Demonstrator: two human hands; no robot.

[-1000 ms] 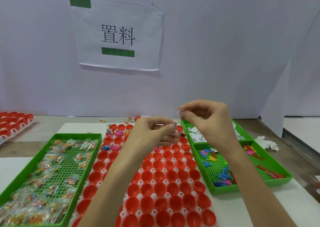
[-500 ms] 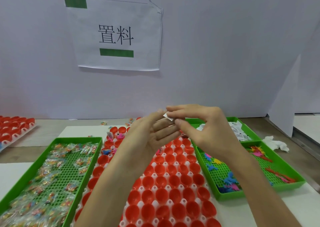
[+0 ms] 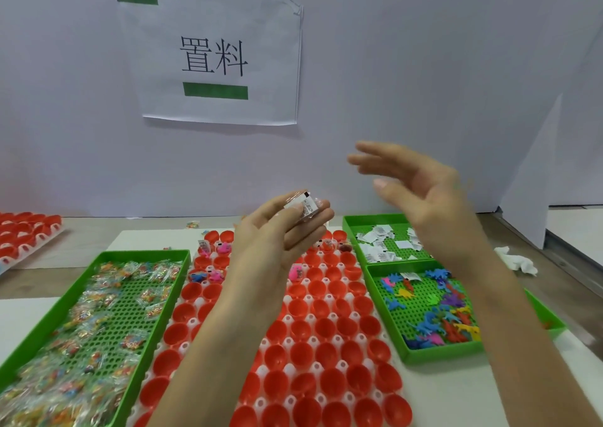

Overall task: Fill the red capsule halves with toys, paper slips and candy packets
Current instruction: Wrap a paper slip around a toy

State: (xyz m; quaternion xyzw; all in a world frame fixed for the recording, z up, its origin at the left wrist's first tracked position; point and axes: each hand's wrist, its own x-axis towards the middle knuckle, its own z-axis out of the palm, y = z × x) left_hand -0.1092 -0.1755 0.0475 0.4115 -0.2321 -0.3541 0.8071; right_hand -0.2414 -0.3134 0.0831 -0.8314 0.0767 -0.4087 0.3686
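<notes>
Red capsule halves (image 3: 326, 328) stand in rows on a white holder across the middle of the table; a few at the far end hold pink and blue toys and slips. My left hand (image 3: 277, 234) is raised over the far rows and pinches a small printed paper slip (image 3: 308, 205) at its fingertips. My right hand (image 3: 421, 191) hovers higher and to the right, fingers spread and straight, holding nothing. A green tray of candy packets (image 3: 98, 312) lies left. Two green trays on the right hold paper slips (image 3: 385, 240) and small coloured toys (image 3: 434, 312).
A white wall with a taped paper sign (image 3: 212, 57) rises just behind the table. Another holder of red halves (image 3: 26, 234) sits at the far left. A crumpled white tissue (image 3: 515, 260) lies at the right, near a white panel edge.
My hands were together on the slip; now my right hand has let go and lifted up and right with fingers spread. My left hand keeps the slip.
</notes>
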